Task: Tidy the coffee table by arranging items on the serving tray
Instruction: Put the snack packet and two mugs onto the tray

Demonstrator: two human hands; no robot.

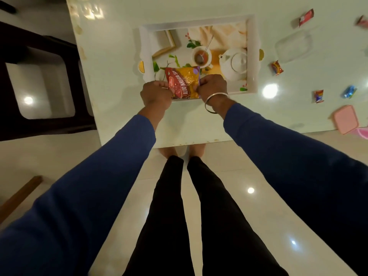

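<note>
A white serving tray (251, 56) with a printed teapot-and-cup picture lies on the glossy white coffee table (111, 56). A red and yellow snack packet (185, 80) sits over the tray's near left corner. My left hand (156, 94) pinches the packet's left edge. My right hand (213, 86), with a metal bangle on the wrist, pinches its right edge. Both sets of fingers are curled on the wrapper.
Small wrapped candies lie scattered on the table's right side: a red wrapper (277, 67), a blue-red wrapper (318, 96), a blue wrapper (349, 92), another red wrapper (306, 17). A clear lid (293, 45) and a pink lid (346, 118) lie there too. A dark stool (39, 80) stands left.
</note>
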